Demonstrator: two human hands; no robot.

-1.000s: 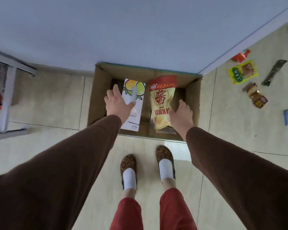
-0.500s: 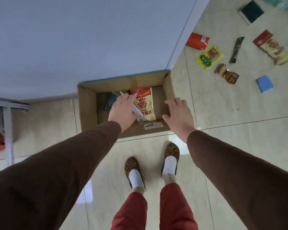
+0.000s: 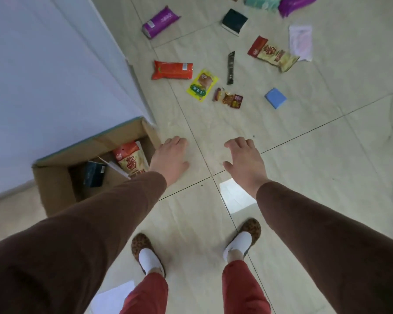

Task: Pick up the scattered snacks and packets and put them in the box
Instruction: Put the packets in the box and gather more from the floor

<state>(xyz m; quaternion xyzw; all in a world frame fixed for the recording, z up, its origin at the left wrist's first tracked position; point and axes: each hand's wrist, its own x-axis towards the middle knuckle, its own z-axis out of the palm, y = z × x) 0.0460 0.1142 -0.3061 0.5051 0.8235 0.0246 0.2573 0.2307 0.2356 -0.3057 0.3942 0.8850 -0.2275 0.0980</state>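
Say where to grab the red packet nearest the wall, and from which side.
The red packet lies flat on the floor tiles, its long sides running across the view. Come from above and pinch across its short width near the middle. Both the left hand and the right hand are empty.

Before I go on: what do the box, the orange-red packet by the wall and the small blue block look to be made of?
Box: plain brown corrugated cardboard, matte, with folded flaps and teal tape on its rim. Orange-red packet: thin glossy plastic film, judging by its sheen, printed face and crimped ends. Blue block: matte, uniform blue with crisp edges; possibly a paper-wrapped pack or foam, I cannot tell which.
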